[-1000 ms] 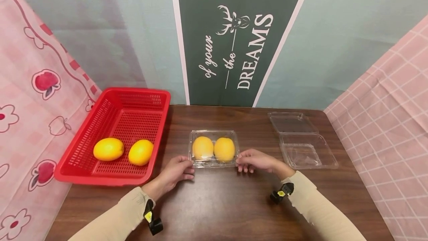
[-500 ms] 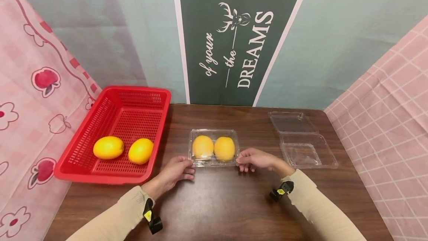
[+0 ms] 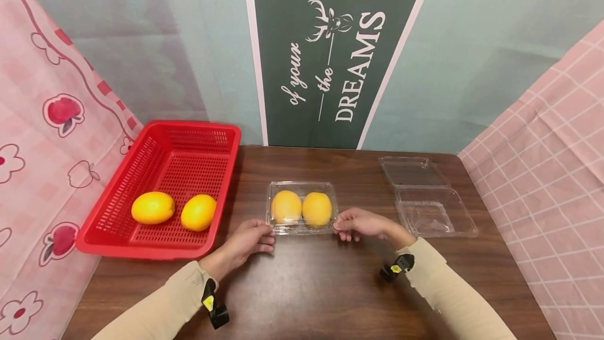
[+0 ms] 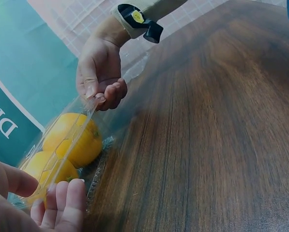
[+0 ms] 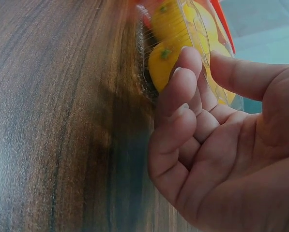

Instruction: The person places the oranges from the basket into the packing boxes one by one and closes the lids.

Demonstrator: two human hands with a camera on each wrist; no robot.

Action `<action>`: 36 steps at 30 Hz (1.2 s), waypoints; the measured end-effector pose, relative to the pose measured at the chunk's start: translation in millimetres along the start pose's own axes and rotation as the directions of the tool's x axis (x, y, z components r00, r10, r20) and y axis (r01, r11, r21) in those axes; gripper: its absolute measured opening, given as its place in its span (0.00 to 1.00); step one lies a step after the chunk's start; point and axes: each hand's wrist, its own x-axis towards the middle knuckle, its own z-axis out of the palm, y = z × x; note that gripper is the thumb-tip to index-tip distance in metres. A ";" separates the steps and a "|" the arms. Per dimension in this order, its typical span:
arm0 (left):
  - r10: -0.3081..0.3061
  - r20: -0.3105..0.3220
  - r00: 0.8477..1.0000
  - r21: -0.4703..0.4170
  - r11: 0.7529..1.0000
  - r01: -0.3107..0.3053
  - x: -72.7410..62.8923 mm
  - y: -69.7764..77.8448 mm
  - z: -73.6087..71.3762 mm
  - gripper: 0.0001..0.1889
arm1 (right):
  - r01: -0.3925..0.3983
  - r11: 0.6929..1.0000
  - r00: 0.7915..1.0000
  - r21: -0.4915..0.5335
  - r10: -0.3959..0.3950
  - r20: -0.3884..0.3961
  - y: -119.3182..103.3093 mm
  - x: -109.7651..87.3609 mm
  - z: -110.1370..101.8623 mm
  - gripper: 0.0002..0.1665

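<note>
A clear plastic clamshell box (image 3: 302,231) sits mid-table with its lid down over two yellow-orange citrus fruits (image 3: 286,207). At its front left corner my left hand (image 3: 246,241) pinches the rim, thumb above and fingers beneath. My right hand (image 3: 362,223) pinches the same rim at the front right corner between thumb and index finger, its other fingers curled below. Through the box wall in the right wrist view, a fruit (image 5: 159,67) shows a small green stem end. The left wrist view shows both hands along the rim, the fruits (image 4: 86,145) behind it.
A red plastic basket (image 3: 141,252) stands on the left, holding two more yellow fruits (image 3: 153,208). At the back right lies another clear clamshell (image 3: 436,216), its lid spread open. Fabric panels stand along the back and both sides of the wooden table (image 3: 302,298).
Both hands keep their hold on the box rim, and the box stays in place. The head view shifts very slightly.
</note>
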 end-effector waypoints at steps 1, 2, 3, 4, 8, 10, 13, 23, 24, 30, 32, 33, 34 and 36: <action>0.000 0.002 1.000 0.001 1.000 0.000 -0.2 0.2 -0.3 0.09 | 0.001 1.000 1.000 0.000 -0.001 0.001 -0.2 0.0 0.1 0.19; 0.000 0.006 1.000 0.002 1.000 0.000 -0.3 0.4 -0.7 0.09 | 0.001 1.000 1.000 0.000 -0.001 0.001 -0.4 0.2 0.0 0.18; -0.001 0.010 1.000 0.003 1.000 0.001 -0.4 0.4 -1.1 0.09 | 0.002 1.000 1.000 0.002 -0.002 0.002 -0.4 0.2 0.0 0.18; -0.002 0.014 1.000 0.005 1.000 0.002 -0.6 0.5 -1.5 0.10 | 0.004 1.000 1.000 0.004 -0.004 0.002 -0.4 0.1 0.2 0.18; -0.008 0.033 0.999 0.008 1.000 0.008 -0.7 0.7 -2.5 0.11 | 0.005 1.000 1.000 0.007 -0.005 0.000 0.5 0.5 -0.3 0.17; -0.015 0.041 0.999 0.012 1.000 0.014 -0.5 0.5 -2.8 0.11 | 0.009 1.000 1.000 0.006 -0.009 0.001 1.1 0.7 -0.1 0.17; -0.028 0.054 0.998 0.020 0.999 0.027 -0.3 -0.3 -3.3 0.12 | 0.011 1.000 1.000 0.004 -0.011 0.001 2.1 1.0 -0.1 0.17; -0.034 0.076 0.997 0.028 0.999 0.032 -1.3 0.4 -4.3 0.13 | -0.002 1.000 1.000 -0.023 0.002 -0.017 -0.3 1.1 1.6 0.16; -0.033 0.074 0.997 0.028 0.999 0.031 -1.3 0.3 -4.4 0.12 | -0.003 0.999 1.000 -0.034 0.002 -0.021 -0.9 1.0 2.2 0.16; -0.034 0.067 0.997 0.026 0.999 0.032 -1.8 -0.4 -4.4 0.12 | -0.008 0.996 0.998 -0.093 0.002 -0.064 -7.3 -0.9 6.5 0.16; -0.034 0.064 0.997 0.029 0.999 0.032 -2.0 -0.5 -4.2 0.12 | -0.010 0.995 0.997 -0.104 0.002 -0.077 -8.2 -1.1 7.3 0.16; -0.035 0.061 0.998 0.030 0.999 0.033 -2.0 -0.6 -4.1 0.12 | -0.012 0.994 0.997 -0.109 0.003 -0.081 -8.3 -1.1 7.4 0.16; -0.036 0.059 0.998 0.032 0.999 0.034 -1.9 -0.7 -4.1 0.12 | -0.014 0.994 0.997 -0.110 0.005 -0.081 -8.1 -1.1 7.4 0.16; -0.039 0.054 0.998 0.035 0.999 0.037 -1.7 -0.9 -4.3 0.12 | -0.019 0.994 0.997 -0.107 0.010 -0.076 -7.2 -1.1 7.1 0.16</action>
